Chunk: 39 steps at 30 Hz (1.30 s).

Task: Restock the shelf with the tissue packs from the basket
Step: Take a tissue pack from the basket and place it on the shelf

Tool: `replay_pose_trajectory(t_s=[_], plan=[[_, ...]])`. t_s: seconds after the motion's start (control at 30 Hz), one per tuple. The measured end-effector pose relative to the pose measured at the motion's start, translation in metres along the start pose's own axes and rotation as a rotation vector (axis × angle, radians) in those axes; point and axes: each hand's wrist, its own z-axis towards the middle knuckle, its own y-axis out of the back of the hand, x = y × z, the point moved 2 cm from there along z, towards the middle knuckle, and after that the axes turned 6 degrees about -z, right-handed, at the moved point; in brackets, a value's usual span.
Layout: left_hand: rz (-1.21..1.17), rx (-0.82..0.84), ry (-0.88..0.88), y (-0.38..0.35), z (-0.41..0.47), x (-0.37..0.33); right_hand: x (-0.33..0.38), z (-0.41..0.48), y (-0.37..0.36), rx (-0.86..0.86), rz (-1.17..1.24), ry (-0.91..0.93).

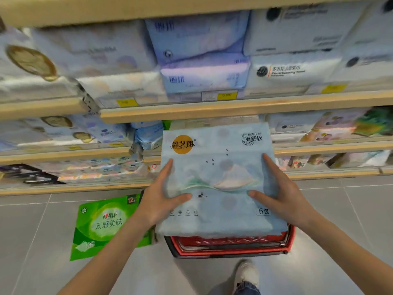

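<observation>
I hold a pale blue tissue pack [217, 167] with an orange round logo and a mountain picture, flat face up, between both hands. My left hand [161, 199] grips its left edge, thumb on top. Along the right edge sits my right hand [282, 194], its thumb also on top. The pack hangs above a red basket [231, 246] on the floor and hides most of the basket's inside. Its far end points at the shelf [191, 114], just below the wooden shelf edge.
A green tissue pack [102, 226] lies on the grey tiled floor left of the basket. Shelves above and to both sides are packed with tissue packs and carry yellow price tags [226, 95]. My shoe [246, 273] stands just behind the basket.
</observation>
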Motion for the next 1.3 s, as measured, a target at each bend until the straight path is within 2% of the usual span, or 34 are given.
replay_pose_trajectory(t_s=[0.2,0.37,0.63,0.97,1.3], plan=[[0.042,0.009,-0.134,0.050,-0.055,-0.077,0.077,-0.040,0.039,-0.123,0.019,0.023],[0.069,-0.027,-0.247,0.090,-0.102,-0.140,0.152,-0.070,0.082,-0.145,0.057,0.080],[0.132,-0.191,-0.434,0.148,-0.168,-0.250,0.262,-0.100,0.159,-0.297,0.016,0.279],[0.140,-0.298,-0.647,0.218,-0.246,-0.374,0.384,-0.126,0.244,-0.437,-0.012,0.474],[0.110,-0.453,-0.866,0.277,-0.297,-0.455,0.490,-0.140,0.304,-0.545,-0.051,0.694]])
